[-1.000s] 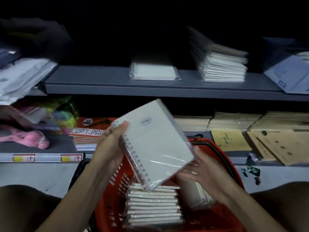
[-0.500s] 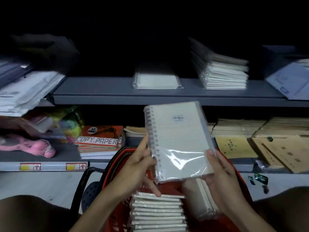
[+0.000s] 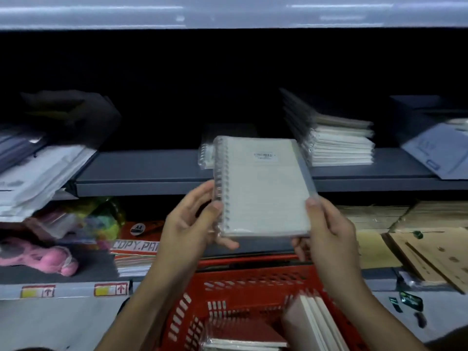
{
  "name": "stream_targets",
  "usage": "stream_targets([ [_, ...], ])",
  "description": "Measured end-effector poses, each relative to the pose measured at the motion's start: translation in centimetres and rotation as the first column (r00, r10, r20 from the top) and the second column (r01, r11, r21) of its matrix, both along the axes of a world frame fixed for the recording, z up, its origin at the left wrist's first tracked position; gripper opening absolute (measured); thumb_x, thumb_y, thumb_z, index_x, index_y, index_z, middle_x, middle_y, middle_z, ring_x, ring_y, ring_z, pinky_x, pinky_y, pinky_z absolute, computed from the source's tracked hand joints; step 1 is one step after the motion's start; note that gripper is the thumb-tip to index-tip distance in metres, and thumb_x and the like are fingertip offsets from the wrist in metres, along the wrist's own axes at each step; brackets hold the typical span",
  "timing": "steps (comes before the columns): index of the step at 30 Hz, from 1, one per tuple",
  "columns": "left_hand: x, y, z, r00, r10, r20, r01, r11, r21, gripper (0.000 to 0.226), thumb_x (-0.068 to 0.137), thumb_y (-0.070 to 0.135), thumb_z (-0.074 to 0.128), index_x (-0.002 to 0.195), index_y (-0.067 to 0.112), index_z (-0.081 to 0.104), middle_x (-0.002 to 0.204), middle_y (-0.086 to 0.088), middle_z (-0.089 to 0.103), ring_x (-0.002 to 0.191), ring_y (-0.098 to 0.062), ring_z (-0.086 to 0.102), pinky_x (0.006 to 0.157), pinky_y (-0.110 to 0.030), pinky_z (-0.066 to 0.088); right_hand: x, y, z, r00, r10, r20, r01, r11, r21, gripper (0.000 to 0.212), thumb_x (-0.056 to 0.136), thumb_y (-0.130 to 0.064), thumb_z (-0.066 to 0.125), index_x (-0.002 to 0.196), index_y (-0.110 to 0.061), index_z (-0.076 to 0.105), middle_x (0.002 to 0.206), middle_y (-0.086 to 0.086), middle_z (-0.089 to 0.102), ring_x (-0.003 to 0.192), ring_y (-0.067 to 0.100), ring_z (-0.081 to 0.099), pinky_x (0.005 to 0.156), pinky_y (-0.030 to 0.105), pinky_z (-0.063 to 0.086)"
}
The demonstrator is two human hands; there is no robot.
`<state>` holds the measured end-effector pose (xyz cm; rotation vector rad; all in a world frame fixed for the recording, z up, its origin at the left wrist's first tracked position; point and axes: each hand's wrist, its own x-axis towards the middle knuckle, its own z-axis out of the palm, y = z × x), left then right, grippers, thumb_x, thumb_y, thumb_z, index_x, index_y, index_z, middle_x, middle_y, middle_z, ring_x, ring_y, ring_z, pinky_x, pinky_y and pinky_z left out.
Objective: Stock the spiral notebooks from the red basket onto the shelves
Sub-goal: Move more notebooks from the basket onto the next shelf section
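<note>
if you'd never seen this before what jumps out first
A wrapped spiral notebook held up in the centre, the left hand gripping its coil edge and the right hand its lower right corner. Below it sits the red basket with more notebooks inside. Behind, a stack of notebooks rests on the grey shelf.

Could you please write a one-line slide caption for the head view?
Both hands, left and right, hold a wrapped spiral notebook above the red basket, before the grey shelf.
</note>
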<state>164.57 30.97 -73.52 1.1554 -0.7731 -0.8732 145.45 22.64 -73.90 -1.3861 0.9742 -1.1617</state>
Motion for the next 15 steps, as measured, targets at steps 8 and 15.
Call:
stream_targets([
  [8, 6.2, -7.4, 2.7, 0.983, 0.179, 0.031, -0.181, 0.982, 0.062, 0.021, 0.101, 0.007, 0.053, 0.12, 0.002, 0.063, 0.102, -0.011, 0.074, 0.07, -0.015, 0.073, 0.069, -0.031, 0.063, 8.0, -10.3, 2.2, 0.989, 0.047, -0.141, -0.029, 0.992, 0.125, 0.036, 0.102, -0.037, 0.052, 0.107, -0.004, 0.063, 0.043, 0.005, 0.06, 0.035, 0.018, 0.051, 0.039, 0.026, 0.042],
  [15, 7.4, -5.8, 0.6, 0.858, 0.158, 0.489, -0.239, 0.965, 0.108, 0.048, 0.085, 0.021, 0.076, 0.131, 0.024, 0.06, 0.084, -0.003, 0.076, 0.067, -0.009, 0.072, 0.066, -0.017, 0.053, 5.2, -10.6, 1.0, 0.969, 0.009, -0.247, -0.011, 1.0, -0.004, 0.056, 0.078, -0.041, 0.081, 0.124, -0.015, 0.061, 0.07, 0.01, 0.067, 0.04, 0.017, 0.061, 0.043, 0.03, 0.05],
])
